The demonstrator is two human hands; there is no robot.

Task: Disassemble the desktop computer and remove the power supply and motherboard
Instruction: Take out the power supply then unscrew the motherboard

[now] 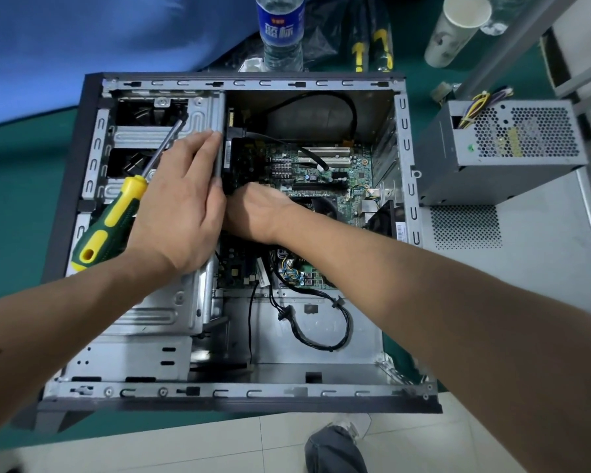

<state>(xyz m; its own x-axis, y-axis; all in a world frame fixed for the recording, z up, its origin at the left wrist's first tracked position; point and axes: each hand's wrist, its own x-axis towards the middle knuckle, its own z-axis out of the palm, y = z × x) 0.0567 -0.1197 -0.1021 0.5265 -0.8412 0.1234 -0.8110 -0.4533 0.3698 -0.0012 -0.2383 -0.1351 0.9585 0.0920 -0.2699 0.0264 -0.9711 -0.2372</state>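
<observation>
The open computer case lies on its side on a green table. The green motherboard sits inside it, with black cables trailing across the case floor. The grey power supply stands outside the case on the right. My left hand rests flat on the metal drive cage, its straight fingers along the cage's right edge. A yellow and green screwdriver lies on the cage beside that hand. My right hand reaches down onto the motherboard next to the cage, and its fingers are hidden.
A water bottle, a paper cup and black bags stand behind the case. The grey side panel lies right of it under the power supply. A blue cloth covers the far left. Tiled floor and a shoe show below.
</observation>
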